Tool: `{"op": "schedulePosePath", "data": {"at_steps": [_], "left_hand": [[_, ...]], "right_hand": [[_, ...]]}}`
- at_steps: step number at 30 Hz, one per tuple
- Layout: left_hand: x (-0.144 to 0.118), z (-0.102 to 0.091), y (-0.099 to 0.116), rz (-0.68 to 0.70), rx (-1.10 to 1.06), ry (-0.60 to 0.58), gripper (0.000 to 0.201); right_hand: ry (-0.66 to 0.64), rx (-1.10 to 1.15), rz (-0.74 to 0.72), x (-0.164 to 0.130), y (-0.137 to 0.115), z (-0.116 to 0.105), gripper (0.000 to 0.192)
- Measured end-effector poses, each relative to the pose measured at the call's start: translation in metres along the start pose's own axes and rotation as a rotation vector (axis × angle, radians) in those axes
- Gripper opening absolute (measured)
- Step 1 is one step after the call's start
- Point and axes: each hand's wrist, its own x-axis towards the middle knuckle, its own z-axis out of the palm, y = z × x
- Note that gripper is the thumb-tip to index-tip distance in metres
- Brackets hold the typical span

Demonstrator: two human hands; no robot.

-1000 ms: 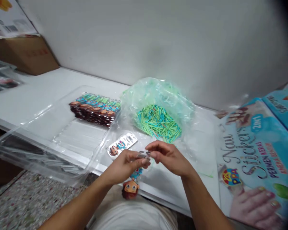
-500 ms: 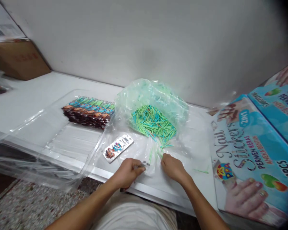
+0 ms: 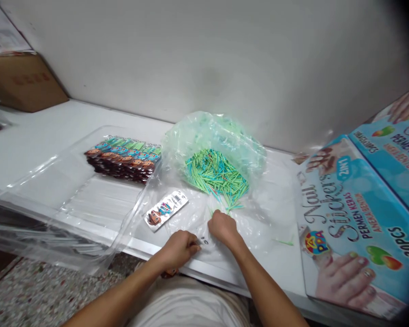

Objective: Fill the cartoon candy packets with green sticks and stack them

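Observation:
My left hand is closed on a printed card with punched holes, whose holed end sticks out past the fingertips. Part of the card's picture shows below the hand, at the table edge. To the right, my right hand is closed at the near end of a heap of thin green and blue sticks. Whatever its fingers pinch is hidden. The sticks spill from a clear plastic bag. A similar card with a cartoon figure lies flat, left of the bag's mouth.
A clear plastic tray on the left holds stacked packs with cartoon figures. Blue printed boxes stand on the right. A brown carton sits at the back left. Loose green sticks lie near the boxes.
My right hand has moved left and slightly up, closer to my left hand and over the sticks lying before the bag. My left hand has shifted slightly left, still holding the card.

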Motion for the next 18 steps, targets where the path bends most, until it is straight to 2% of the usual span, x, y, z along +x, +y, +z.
{"op": "schedulePosePath", "data": {"at_steps": [5, 10, 12, 18], "left_hand": [[-0.001, 0.0, -0.001, 0.02, -0.03, 0.013, 0.026], [-0.001, 0.0, -0.002, 0.021, -0.035, 0.02, 0.028], [-0.001, 0.0, -0.002, 0.022, -0.044, 0.021, 0.028], [-0.003, 0.001, 0.0, 0.001, -0.066, 0.026, 0.028]], "right_hand": [[0.055, 0.0, -0.094, 0.002, 0.027, -0.02, 0.031], [0.172, -0.014, -0.103, 0.029, 0.05, -0.046, 0.034], [0.218, -0.039, -0.112, 0.044, 0.046, -0.052, 0.033], [0.311, -0.143, -0.188, 0.085, 0.014, -0.064, 0.032]]}}
